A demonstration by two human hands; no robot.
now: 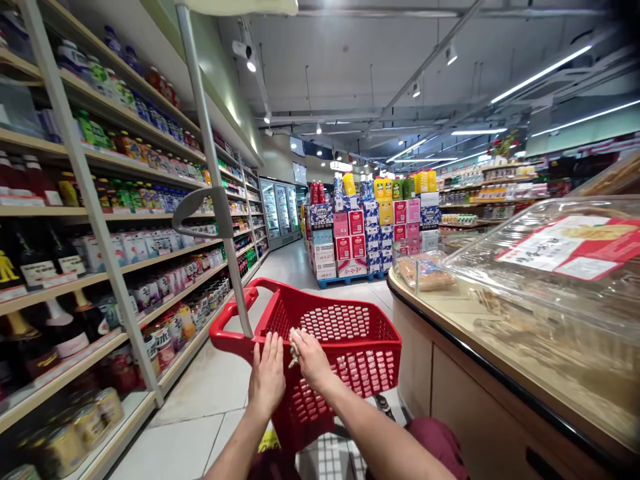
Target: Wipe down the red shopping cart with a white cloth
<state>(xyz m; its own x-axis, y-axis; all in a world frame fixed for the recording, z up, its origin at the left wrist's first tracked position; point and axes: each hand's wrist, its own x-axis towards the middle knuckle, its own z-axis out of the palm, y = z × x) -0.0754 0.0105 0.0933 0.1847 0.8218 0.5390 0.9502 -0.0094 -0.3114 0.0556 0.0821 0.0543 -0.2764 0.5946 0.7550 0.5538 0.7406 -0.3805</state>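
A red plastic shopping cart (320, 297) with perforated basket walls stands right in front of me. A metal pole (215, 173) with a grey looped hook rises from its left end. My left hand (267, 377) lies against the near side of the basket, fingers stretched out and pointing up. Beside it, my right hand (311, 360) is closed around a crumpled whitish cloth (294, 347) at the basket's near rim. Part of the cloth is hidden by the fingers.
Shelves (165, 257) of bottles and cans line the left. To the right, a counter (415, 333) with a black edge bears clear plastic covers (550, 293) over packaged food. Stacked drink cartons (350, 243) on a blue pallet stand ahead. Tiled floor (193, 427) runs along the left shelves.
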